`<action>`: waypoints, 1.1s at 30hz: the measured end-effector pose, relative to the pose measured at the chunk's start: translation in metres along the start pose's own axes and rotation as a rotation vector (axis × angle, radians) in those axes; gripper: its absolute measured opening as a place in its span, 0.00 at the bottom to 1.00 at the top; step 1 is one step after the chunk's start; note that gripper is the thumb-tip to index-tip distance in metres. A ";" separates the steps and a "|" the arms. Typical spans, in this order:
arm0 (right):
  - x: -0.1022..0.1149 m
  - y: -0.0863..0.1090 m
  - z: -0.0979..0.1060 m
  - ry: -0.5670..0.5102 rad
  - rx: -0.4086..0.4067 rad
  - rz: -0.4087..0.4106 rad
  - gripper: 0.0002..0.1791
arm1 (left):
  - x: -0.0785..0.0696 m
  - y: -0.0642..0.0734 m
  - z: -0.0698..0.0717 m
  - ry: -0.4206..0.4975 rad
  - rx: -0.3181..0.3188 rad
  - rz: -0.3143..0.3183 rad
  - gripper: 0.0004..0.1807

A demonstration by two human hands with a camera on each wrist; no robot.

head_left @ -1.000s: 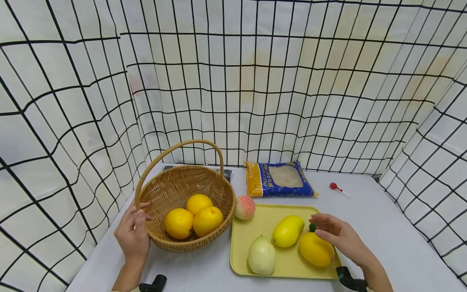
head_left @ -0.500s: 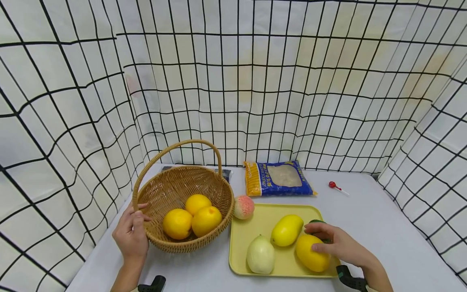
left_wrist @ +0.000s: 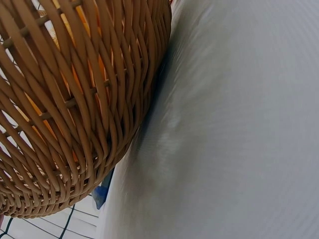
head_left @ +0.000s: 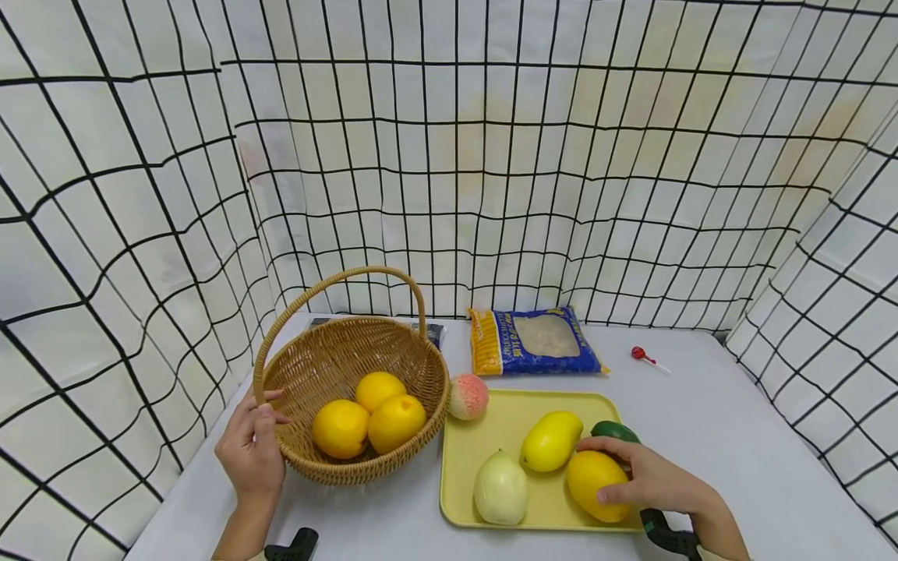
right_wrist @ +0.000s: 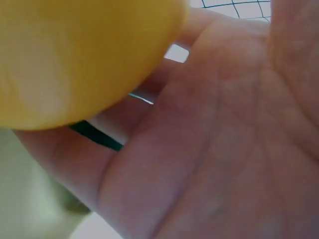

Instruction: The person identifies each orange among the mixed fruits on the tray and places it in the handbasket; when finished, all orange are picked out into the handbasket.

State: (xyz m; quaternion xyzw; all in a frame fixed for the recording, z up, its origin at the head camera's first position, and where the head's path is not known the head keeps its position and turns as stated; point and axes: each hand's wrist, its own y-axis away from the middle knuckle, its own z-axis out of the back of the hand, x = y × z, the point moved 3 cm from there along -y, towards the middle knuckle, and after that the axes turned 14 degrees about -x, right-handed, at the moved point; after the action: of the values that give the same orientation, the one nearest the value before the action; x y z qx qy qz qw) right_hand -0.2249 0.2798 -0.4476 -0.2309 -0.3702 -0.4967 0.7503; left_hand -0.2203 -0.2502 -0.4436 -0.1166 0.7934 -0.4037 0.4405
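My left hand (head_left: 254, 452) grips the left rim of a brown wicker basket (head_left: 312, 358), just below the foot of its arched handle. Three yellow-orange fruits (head_left: 341, 429) lie in the basket; its woven side (left_wrist: 84, 99) fills much of the left wrist view. My right hand (head_left: 655, 479) holds a yellow oval fruit (head_left: 592, 485) at the right side of a yellow tray (head_left: 561, 520), thumb in front and fingers behind. In the right wrist view the yellow fruit (right_wrist: 79, 59) lies against the fingers. Some fingers are hidden behind it.
On the tray are a yellow mango (head_left: 552, 441), a pale green pear-like fruit (head_left: 501, 488) and a dark green rounded thing (head_left: 615, 431). A pink peach (head_left: 468, 396) sits between basket and tray. Behind lie a blue pasta bag (head_left: 536, 341) and a red lollipop (head_left: 640, 354). Gridded walls surround the table.
My right hand has come down around the yellow oval fruit and taken hold, shifting it slightly left. More of the dark green thing now shows. My left hand keeps its grip on the basket.
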 end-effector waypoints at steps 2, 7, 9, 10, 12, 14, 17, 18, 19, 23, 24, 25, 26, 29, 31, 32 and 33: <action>0.000 0.001 0.000 0.001 0.021 -0.011 0.36 | -0.001 0.000 0.000 0.000 -0.002 0.000 0.21; -0.002 0.001 0.000 -0.016 0.039 -0.033 0.40 | 0.000 0.000 0.000 0.004 -0.003 -0.002 0.21; -0.003 0.000 -0.001 -0.009 0.031 -0.028 0.40 | 0.001 0.000 0.000 0.007 -0.003 -0.002 0.21; -0.003 0.000 -0.001 0.001 0.022 -0.022 0.40 | 0.001 0.000 0.000 0.007 -0.004 -0.002 0.21; -0.003 -0.002 -0.002 0.014 0.005 -0.018 0.40 | 0.002 0.001 0.000 0.007 -0.006 -0.002 0.21; -0.003 -0.003 -0.003 0.021 -0.009 -0.016 0.40 | 0.002 0.001 0.000 0.005 -0.008 0.000 0.21; -0.002 -0.005 -0.004 0.024 -0.040 -0.011 0.40 | 0.002 0.001 0.000 0.000 -0.007 0.002 0.21; -0.002 -0.005 -0.004 0.025 -0.052 -0.005 0.40 | 0.002 0.001 0.000 0.001 -0.007 0.003 0.21; -0.001 -0.005 -0.004 0.029 -0.066 0.000 0.40 | 0.002 0.000 0.000 0.003 -0.008 0.004 0.21; 0.001 -0.006 -0.004 0.027 -0.127 0.027 0.39 | 0.002 0.000 0.000 0.011 -0.010 0.002 0.21; 0.002 -0.006 -0.004 0.020 -0.140 0.035 0.39 | 0.003 0.000 0.000 0.011 -0.010 0.002 0.21; 0.002 -0.006 -0.004 0.009 -0.149 0.040 0.39 | 0.003 0.000 0.000 0.009 -0.010 0.002 0.21; 0.002 -0.007 -0.004 -0.005 -0.157 0.046 0.38 | 0.003 0.000 0.000 0.006 -0.009 0.003 0.21; 0.003 -0.008 -0.004 -0.053 -0.178 0.053 0.38 | 0.002 0.000 0.000 -0.001 -0.006 0.007 0.21; 0.003 -0.009 -0.003 -0.082 -0.197 0.050 0.38 | 0.000 0.000 0.000 -0.004 -0.004 0.008 0.21; 0.004 -0.009 -0.003 -0.091 -0.209 0.047 0.38 | 0.000 0.000 0.000 -0.004 -0.004 0.008 0.21; 0.004 -0.010 -0.003 -0.099 -0.222 0.042 0.39 | -0.001 0.000 -0.001 -0.003 -0.004 0.008 0.21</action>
State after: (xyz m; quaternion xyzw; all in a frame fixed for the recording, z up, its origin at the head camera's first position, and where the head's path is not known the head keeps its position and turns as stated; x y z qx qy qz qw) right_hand -0.2319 0.2712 -0.4462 -0.3445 -0.3445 -0.5070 0.7110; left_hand -0.2202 -0.2495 -0.4428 -0.1149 0.7939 -0.4002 0.4431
